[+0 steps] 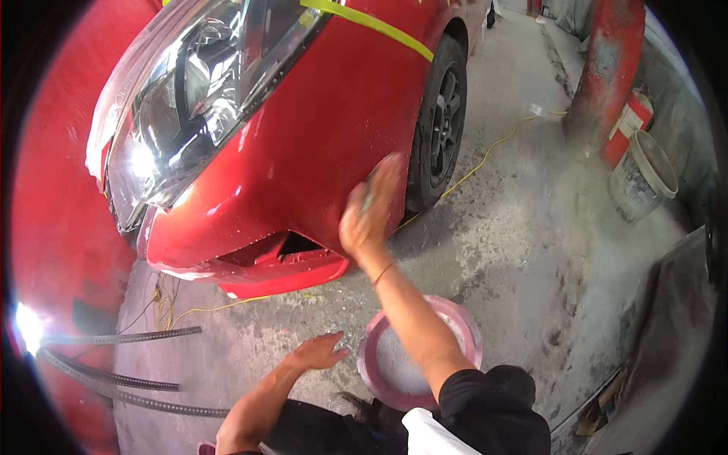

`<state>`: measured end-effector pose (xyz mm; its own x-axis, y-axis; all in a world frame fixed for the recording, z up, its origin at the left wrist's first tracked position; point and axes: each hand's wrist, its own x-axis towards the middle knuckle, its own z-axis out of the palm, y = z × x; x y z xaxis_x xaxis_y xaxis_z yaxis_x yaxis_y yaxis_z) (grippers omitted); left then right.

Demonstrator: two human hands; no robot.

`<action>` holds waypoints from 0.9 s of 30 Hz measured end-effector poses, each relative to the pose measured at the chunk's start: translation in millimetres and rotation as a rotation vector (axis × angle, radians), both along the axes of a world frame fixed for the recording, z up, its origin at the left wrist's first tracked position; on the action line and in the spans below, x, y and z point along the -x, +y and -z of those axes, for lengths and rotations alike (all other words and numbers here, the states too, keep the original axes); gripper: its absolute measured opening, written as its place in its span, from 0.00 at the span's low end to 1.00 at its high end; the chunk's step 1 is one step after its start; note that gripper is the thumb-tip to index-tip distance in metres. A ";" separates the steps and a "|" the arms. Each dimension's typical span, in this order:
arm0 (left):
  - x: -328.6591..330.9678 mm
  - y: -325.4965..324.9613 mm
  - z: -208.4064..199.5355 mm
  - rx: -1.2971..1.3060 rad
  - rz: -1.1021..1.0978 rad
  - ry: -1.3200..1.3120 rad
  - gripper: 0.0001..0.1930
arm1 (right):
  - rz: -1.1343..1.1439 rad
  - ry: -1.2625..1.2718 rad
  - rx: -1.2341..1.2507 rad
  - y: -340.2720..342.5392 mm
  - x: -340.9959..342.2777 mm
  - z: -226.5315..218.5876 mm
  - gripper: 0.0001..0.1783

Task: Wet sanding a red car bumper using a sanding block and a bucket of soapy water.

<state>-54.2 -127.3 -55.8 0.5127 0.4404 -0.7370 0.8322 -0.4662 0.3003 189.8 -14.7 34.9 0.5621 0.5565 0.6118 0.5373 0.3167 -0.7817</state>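
My right hand (370,216) is pressed against the wet red car bumper (296,163), just ahead of the front wheel (442,121). A small grey-green pad (368,199) shows at its fingers, mostly hidden and slightly blurred; its exact kind cannot be made out. Droplets dot the bumper around the hand and along the lower vent opening (296,246). Lower down, my left hand (318,353) hangs over the floor with fingers stretched out, holding nothing. Below my right forearm stands a round pink basin (369,356) of cloudy liquid.
Clear film covers the headlight (197,91). Yellow-green tape (371,26) crosses the fender. A yellow cord (489,152) runs over the concrete floor. A dirty bucket (644,174) stands at right by a red post (607,68). Black perforated strips (129,387) and a bright lamp (30,327) are at left.
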 end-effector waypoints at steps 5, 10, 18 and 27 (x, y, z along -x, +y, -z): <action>-56.2 -6.8 -18.0 -0.436 0.180 -0.345 0.40 | -0.043 -0.019 -0.083 -12.7 24.4 -11.0 0.40; -80.5 10.5 73.8 -0.764 0.280 -0.678 0.37 | 0.009 -0.377 -0.165 5.2 -17.9 -35.2 0.38; -99.0 6.6 91.2 -0.286 -0.163 -0.867 0.22 | -0.109 -0.440 -0.245 0.7 -2.5 -46.1 0.40; -89.4 6.0 84.0 -0.244 -0.206 -0.807 0.20 | 0.078 -0.459 -0.144 19.2 -17.3 -91.6 0.35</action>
<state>35.2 -121.3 -139.9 0.7310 0.6802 -0.0552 0.4827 -0.4582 0.7463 207.1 4.5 126.5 0.2523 0.4151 0.8741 0.8428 0.3495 -0.4093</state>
